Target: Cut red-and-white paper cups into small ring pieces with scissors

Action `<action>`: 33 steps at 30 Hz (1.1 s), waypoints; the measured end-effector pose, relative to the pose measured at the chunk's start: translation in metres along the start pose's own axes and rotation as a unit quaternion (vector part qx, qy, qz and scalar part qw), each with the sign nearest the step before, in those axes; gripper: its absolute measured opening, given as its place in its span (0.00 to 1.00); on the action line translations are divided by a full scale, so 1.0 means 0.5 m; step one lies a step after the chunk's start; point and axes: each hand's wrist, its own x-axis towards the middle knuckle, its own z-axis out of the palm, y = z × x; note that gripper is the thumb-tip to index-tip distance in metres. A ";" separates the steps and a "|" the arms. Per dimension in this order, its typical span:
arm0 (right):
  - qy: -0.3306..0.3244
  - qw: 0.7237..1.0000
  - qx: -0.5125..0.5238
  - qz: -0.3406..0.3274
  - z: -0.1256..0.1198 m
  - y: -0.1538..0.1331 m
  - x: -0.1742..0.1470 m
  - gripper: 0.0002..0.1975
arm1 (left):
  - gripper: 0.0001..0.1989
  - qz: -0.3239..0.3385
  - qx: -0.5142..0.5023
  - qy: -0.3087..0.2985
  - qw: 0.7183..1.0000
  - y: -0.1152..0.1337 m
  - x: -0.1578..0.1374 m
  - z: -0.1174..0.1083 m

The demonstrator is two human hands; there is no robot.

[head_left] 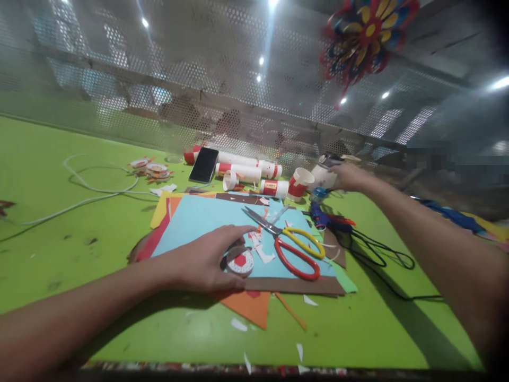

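Observation:
My left hand (pixel 202 257) is curled around a small round paper piece (pixel 240 261) with a red hexagon on its white face and a dark strip at its edge. The piece sits between thumb and fingers, just above light blue paper (pixel 194 217). Scissors (pixel 274 229) with one yellow and one red handle lie on that paper, blades apart, among white scraps (pixel 262 249). My right hand (pixel 350 176) reaches to the back right, at a white and dark object (pixel 323 172) I cannot make out. Its fingers are blurred and partly hidden.
Behind the paper are a red-and-white paper cup (pixel 300 184), several cup rolls (pixel 238 173) and a black phone (pixel 204 165). A blue glue gun (pixel 318 216) with a black cord (pixel 382 260) lies right. A white cable (pixel 91 199) loops left. A perforated screen (pixel 238 101) borders the table.

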 end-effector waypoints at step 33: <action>-0.113 0.983 -0.010 -0.141 0.029 -0.304 -0.348 0.14 | 0.24 0.024 -0.155 0.050 0.986 0.014 0.001 -0.044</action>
